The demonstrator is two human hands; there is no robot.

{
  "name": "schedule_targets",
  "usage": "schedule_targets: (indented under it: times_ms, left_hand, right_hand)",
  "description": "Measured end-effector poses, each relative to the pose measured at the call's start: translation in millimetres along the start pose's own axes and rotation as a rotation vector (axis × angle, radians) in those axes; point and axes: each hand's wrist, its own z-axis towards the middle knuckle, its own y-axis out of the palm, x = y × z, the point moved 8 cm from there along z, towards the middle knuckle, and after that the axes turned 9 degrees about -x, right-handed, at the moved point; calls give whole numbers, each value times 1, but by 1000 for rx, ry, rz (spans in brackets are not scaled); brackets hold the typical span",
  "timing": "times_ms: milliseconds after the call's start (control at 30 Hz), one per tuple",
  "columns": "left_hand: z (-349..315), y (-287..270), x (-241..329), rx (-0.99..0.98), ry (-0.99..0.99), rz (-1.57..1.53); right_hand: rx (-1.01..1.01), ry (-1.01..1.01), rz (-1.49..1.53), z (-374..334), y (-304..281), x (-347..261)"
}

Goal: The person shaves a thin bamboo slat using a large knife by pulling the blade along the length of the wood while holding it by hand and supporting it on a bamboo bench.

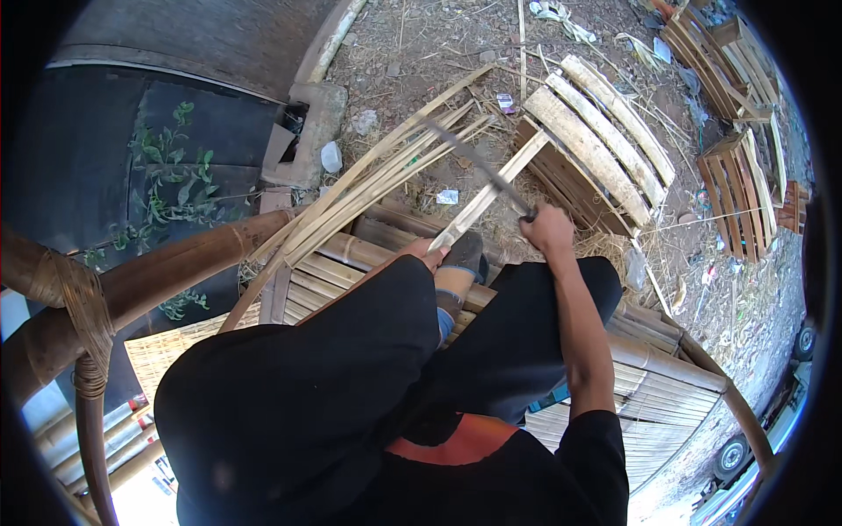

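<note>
"Black cloth shirt with a red-orange patch [452, 443] lay nearest the camera, with black trousers [316, 368] beyond, above a slatted bamboo surface [662, 412]. How were the hands?"

"The left hand [430, 254] gripped the near end of a pale, flat split-bamboo strip [471, 213], close by the knee. The right hand [549, 230] was wrapped around the handle of a long, dark metal knife [474, 156]."

"Where did the strip lie?"

"It slanted outward from the left hand, its far end at the edge of a pale slatted wooden crate [583, 123]. The blade crossed it in view; whether they touched, I couldn't tell."

"What might have gone wrong?"

"I judged the blade could have skated toward the left hand if its angle had flattened, or the far end slipped off the crate under sideways pressure. A wide swing might also have snagged the loose bundle of thin tan bamboo strips [373, 182] near the tip."

"And the containers?"

"That crate stood on littered earth ground [438, 44], its contents hidden. Brown slatted wooden crates [737, 200] stood farther right; I couldn't make out anything inside."
</note>
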Motion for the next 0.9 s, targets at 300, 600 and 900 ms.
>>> schedule_targets:
  times_ms: [300,600,900]
  left_hand:
    - [-17,8,44,102,-109,205]
    - [-7,0,4,22,-117,32]
    - [-12,1,25,20,-193,289]
  right_hand:
    - [98,-47,78,-5,-8,14]
    - [-33,66,43,13,2,24]
    - [59,358,429,40,41,105]
